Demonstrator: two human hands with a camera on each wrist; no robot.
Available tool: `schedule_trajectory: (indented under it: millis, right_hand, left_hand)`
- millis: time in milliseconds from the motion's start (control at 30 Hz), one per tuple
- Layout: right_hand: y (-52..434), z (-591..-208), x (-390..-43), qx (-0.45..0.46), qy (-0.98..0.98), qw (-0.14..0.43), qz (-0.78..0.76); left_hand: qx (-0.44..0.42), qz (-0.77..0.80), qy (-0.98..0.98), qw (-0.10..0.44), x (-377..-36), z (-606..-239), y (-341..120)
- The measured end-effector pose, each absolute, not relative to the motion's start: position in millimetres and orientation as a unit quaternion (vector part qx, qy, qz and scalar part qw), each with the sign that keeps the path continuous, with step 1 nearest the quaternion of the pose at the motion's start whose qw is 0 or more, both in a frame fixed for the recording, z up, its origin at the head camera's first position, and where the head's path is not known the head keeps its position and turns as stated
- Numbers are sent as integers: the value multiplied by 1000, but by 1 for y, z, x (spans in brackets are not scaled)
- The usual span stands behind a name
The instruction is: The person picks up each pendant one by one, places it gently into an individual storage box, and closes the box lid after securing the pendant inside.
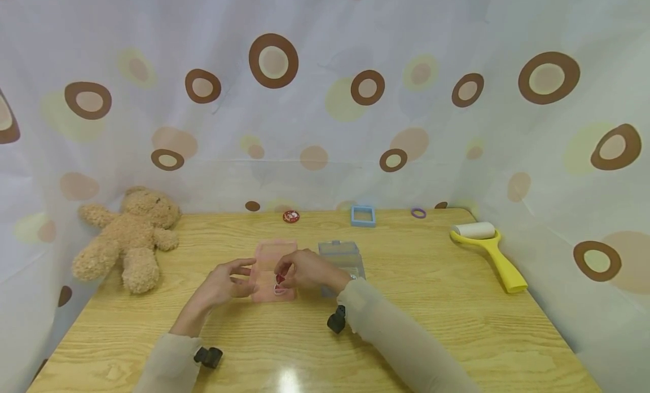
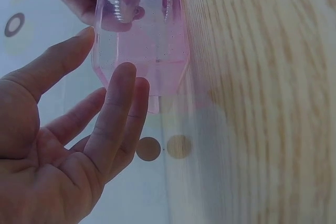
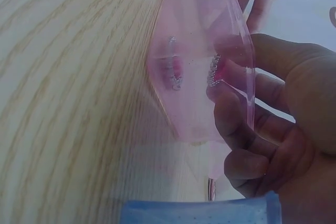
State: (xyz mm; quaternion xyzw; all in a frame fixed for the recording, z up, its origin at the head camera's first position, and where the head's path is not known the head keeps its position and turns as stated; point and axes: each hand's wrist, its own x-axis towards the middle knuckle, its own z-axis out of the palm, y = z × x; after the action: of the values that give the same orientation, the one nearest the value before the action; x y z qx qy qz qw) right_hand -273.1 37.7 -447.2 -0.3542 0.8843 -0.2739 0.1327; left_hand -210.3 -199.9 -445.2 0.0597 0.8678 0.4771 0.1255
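Right hand (image 1: 304, 270) pinches the pink box (image 1: 273, 269), left hand (image 1: 223, 283) relaxed beside it; blue box (image 1: 341, 259) just behind, teddy bear (image 1: 127, 238) far left

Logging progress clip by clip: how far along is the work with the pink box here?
Early to middle. Already done: the pink transparent box lies on the table, with a bluish box beside it. In hand: the right hand pinches a small red-and-white item at the pink box, while the left hand touches its side with straight fingers. Left: the item is not yet released; whether the box's lid is open is unclear.
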Motion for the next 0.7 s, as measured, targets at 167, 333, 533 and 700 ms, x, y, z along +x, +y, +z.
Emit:
schedule_trajectory:
  millis: [167,333,533,700]
  right_hand:
    - [37,-447,-273,-352,885,135,-274]
    - [37,-448,-274,-351,886,136,-271]
    - [39,-450,-275,-347,885,137,-279]
    - [43,-445,-275,-343,884,128,-289]
  left_hand:
    - [59,477,868,126,-210,-445,-200]
    - [61,476,868,127,-210,-445,-200]
    - [63,477,868,126,-210,-445,-200]
    - [60,478,867,126,-211,-445,-199]
